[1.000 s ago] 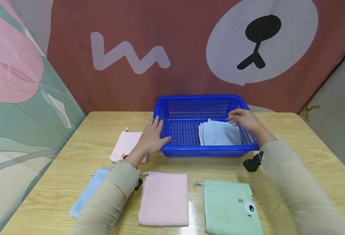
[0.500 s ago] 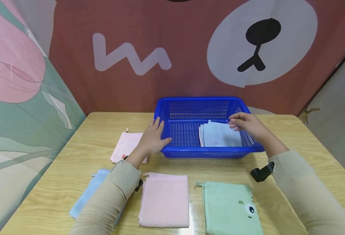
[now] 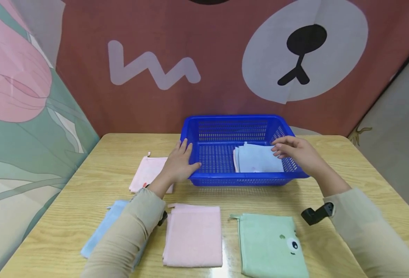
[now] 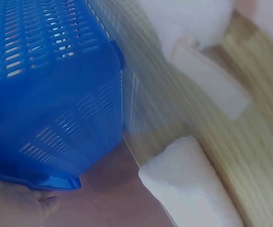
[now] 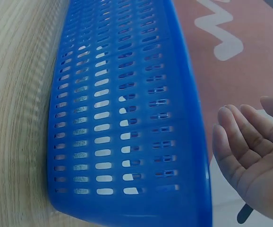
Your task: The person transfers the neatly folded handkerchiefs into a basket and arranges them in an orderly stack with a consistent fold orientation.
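Observation:
A blue plastic basket (image 3: 249, 176) stands near the back of the table. Against its left rim rests my left hand (image 3: 179, 164), fingers spread and fairly straight; part of that hand also appears at the rim in the left wrist view. Over the basket's right side hovers my right hand (image 3: 301, 154), its fingers loosely bent and nothing held, as the right wrist view confirms. Inside, on the right, lies a small stack of folded towels, with a light blue towel (image 3: 261, 159) on top and a pink edge showing at the left.
Outside the basket lie folded towels: a pink towel (image 3: 194, 237) at front centre, a green towel (image 3: 265, 245) with an eye design to its right, a smaller pale pink towel (image 3: 149, 172) beside my left wrist, and a blue towel (image 3: 105, 226) partly under my left forearm.
My right hand has drawn back slightly to the right and towards me, away from the stack. The left hand stays at the rim, and the towels have not moved.

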`<action>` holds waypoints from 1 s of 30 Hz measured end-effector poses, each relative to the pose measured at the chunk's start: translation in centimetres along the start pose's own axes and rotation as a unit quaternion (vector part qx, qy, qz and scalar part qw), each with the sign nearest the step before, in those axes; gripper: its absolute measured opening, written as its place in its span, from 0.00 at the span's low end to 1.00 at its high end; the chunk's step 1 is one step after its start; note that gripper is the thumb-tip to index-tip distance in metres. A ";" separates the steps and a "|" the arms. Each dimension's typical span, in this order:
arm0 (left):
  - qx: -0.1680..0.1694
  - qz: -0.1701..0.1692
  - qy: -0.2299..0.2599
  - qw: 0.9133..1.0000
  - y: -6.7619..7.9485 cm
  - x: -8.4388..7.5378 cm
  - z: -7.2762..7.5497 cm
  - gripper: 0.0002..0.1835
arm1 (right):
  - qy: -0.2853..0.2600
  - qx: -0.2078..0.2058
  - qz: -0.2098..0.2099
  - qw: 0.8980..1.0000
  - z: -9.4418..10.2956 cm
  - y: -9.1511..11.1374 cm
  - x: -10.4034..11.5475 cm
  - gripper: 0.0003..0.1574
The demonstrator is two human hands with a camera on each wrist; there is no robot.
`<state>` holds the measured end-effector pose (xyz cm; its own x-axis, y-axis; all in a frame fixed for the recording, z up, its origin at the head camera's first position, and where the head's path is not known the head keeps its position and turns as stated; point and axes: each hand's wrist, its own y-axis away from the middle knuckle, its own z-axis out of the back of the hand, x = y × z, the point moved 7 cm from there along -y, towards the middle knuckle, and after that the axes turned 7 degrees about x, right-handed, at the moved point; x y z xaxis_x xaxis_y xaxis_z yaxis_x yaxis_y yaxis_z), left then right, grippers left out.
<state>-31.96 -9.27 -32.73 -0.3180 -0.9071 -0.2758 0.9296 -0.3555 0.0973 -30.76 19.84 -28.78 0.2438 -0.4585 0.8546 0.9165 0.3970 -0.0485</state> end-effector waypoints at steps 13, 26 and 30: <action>-0.005 0.001 0.000 1.000 -0.2 0.4 0.2 0.40 | -0.016 0.023 0.032 0.999 -0.1 1.8 0.8 0.22; -0.007 -0.002 -0.001 1.000 -0.3 0.3 0.0 0.39 | -0.017 0.089 0.042 0.995 -2.3 4.7 1.5 0.17; -0.002 0.000 0.001 1.000 -0.3 0.2 -0.1 0.39 | -0.041 0.112 0.035 0.992 -3.3 5.2 1.0 0.18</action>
<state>-32.26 -9.32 -32.94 -0.3168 -0.9067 -0.2785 0.9305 -0.3540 0.0938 -24.70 18.81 -29.89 0.2692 -0.3605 0.8931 0.8023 0.5970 -0.0008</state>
